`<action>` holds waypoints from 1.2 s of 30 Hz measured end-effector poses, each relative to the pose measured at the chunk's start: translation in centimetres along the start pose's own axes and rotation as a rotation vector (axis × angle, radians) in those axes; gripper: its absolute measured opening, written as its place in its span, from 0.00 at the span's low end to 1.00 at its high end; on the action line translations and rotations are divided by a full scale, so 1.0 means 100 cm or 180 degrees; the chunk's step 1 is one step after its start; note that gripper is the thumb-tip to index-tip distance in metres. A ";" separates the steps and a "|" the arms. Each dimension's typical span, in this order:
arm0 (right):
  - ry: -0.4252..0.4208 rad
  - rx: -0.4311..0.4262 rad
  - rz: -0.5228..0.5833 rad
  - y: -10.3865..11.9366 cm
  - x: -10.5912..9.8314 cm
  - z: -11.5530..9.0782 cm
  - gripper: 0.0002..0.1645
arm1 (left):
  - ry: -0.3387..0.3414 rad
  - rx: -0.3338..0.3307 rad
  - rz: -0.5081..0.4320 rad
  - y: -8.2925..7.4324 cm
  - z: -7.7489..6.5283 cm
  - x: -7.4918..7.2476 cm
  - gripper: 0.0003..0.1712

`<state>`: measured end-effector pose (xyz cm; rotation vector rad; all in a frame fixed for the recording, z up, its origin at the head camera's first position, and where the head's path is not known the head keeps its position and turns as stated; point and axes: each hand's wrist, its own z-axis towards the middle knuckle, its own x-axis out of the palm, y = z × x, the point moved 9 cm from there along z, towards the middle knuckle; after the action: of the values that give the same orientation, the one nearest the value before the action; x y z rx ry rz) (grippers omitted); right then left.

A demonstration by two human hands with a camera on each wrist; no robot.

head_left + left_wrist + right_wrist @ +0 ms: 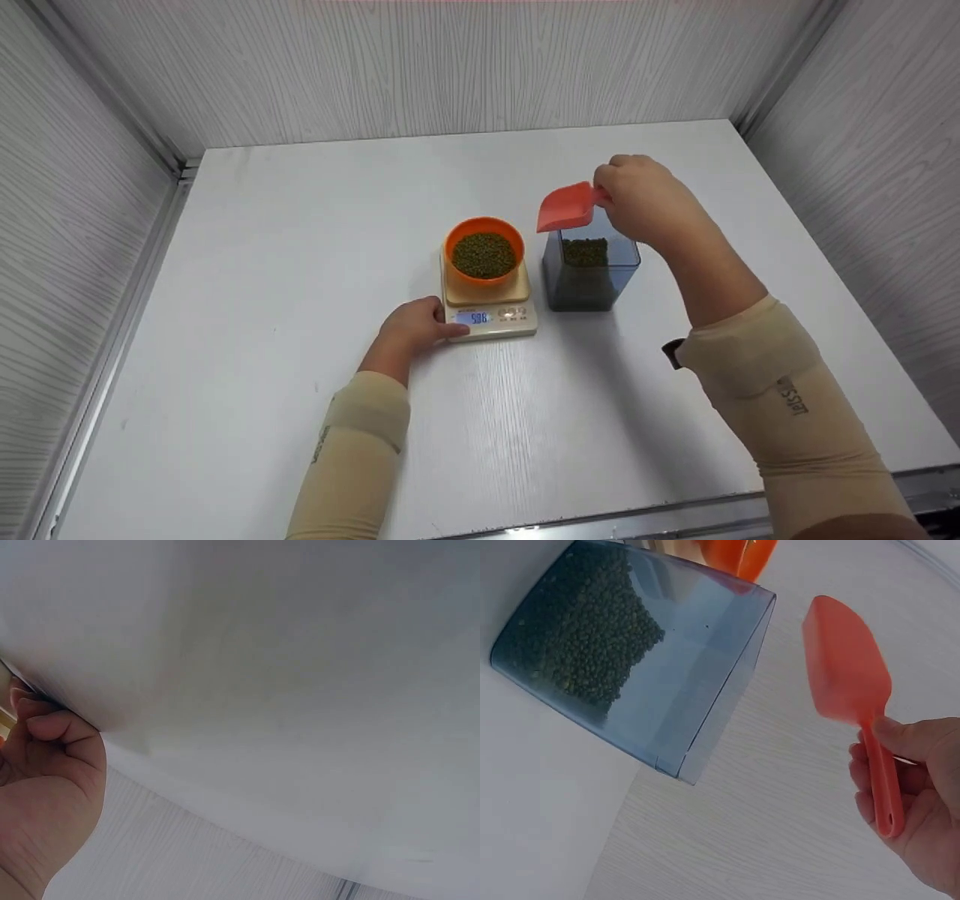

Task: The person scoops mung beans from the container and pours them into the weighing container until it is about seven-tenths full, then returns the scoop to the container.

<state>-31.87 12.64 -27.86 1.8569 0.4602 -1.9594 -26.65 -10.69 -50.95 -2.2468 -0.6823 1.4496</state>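
A red scoop (847, 664) is tilted over the clear bluish container (705, 637), its handle gripped by my right hand (645, 199). In the right wrist view no beans show in the scoop. Small green beans (592, 630) fill the lower part of the container. To its left stands a kitchen scale (510, 322) with a lit digital display (472, 318). An orange bowl (484, 279) of the same kind of green beans (484, 255) sits on the scale. My left hand (416, 326) holds the scale's left side, thumb on top by the display, other fingers curled at the edge.
White table surface (300, 247) surrounds the scale and container. Grey wood-grain panels (450, 67) rise at the back and both sides. A metal rail (675, 521) runs along the table's front edge.
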 end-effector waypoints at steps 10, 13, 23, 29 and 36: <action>0.0684 0.0197 -0.0526 -0.022 0.013 -0.010 0.15 | 0.0000 0.0048 -0.0001 -0.001 -0.001 0.000 0.26; 0.0834 0.0169 -0.0639 -0.020 0.024 -0.009 0.17 | -0.0001 0.0049 -0.0012 -0.001 -0.001 -0.001 0.26; 0.1132 0.0028 -0.1148 -0.001 0.062 -0.002 0.07 | 0.0014 0.0028 -0.0023 0.000 -0.001 0.000 0.26; 0.1292 -0.0019 -0.1436 0.004 0.082 -0.001 0.19 | 0.0003 0.0000 -0.0053 0.000 -0.001 0.000 0.26; 0.1636 0.0110 -0.1048 -0.007 0.101 0.001 0.27 | -0.0011 0.0012 -0.0070 0.001 0.000 0.000 0.26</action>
<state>-32.64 12.54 -37.91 2.4367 0.9388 -1.6573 -26.62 -10.77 -50.99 -2.2277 -0.7025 1.4435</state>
